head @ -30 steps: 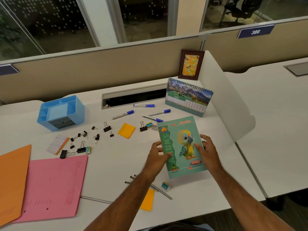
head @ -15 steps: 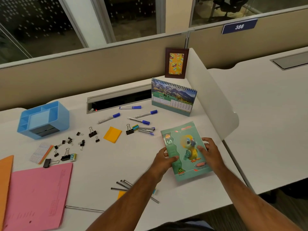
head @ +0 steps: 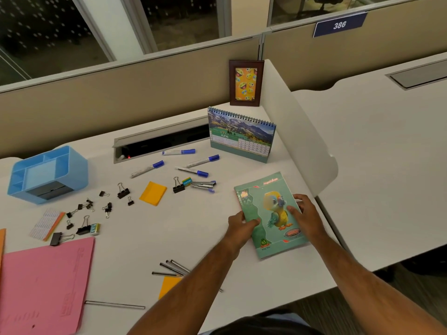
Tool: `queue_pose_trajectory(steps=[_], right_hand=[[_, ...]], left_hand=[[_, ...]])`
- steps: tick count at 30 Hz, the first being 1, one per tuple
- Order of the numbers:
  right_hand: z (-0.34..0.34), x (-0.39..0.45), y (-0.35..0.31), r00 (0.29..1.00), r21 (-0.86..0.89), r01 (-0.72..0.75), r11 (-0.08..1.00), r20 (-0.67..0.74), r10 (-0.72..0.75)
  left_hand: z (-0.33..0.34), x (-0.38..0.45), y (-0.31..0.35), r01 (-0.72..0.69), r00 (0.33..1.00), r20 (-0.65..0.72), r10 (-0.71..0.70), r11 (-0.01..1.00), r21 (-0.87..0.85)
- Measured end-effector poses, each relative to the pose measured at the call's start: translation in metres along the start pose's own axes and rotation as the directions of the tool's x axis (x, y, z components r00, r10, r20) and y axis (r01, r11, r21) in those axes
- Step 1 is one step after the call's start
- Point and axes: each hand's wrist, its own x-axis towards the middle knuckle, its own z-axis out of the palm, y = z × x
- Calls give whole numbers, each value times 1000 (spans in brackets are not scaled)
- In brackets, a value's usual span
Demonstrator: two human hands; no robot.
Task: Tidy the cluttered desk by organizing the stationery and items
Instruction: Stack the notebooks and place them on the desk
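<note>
Left grip, right grip hold notebook beside divider.

Left hand: bare forearm enters from lower centre; thumb lies on the notebook cover, gripping its left edge. Right hand: bare forearm enters from lower right; thumb on cover, fingers curled round the right edge.
</note>
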Motion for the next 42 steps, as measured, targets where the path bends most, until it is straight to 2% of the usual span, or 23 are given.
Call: queue_pose_trajectory(steps=[11, 15, 20, 28, 31, 33, 34, 42], right_hand=[[-4, 20, 34, 991, -243, 57, 968, -101, -84], [-4, 9, 16, 992, -258, 88, 962, -68, -109], [-6, 18, 28, 992, -319, 110, 941, -21, -123], [-5, 29, 34, 996, -376, 76, 924, -4, -84], [1, 14, 18, 992, -480, 18, 877, -100, -75], [4, 2, 12, 975, -573, 76, 816, -129, -182], [7, -3, 10, 965, -590, 117, 799, -122, -231], [49, -34, 2, 951, -568, 248, 785, -14, -310]], left_hand=[[6, 5, -5, -42, 999, -3, 43, 994, 100], [7, 4, -7, -51, 998, -18, 54, 990, 132], [10, 2, -11, -63, 996, -44, 75, 971, 231], [6, -2, -8, -38, 999, 3, 39, 957, 289], [-7, -1, -8, -7, 1000, -25, 17, 932, 364], [-19, 1, -9, -5, 998, -51, 29, 910, 415], [-27, 1, -10, -16, 997, -61, 47, 901, 433], [-113, -12, -18, -76, 951, -225, 211, 867, 493]])
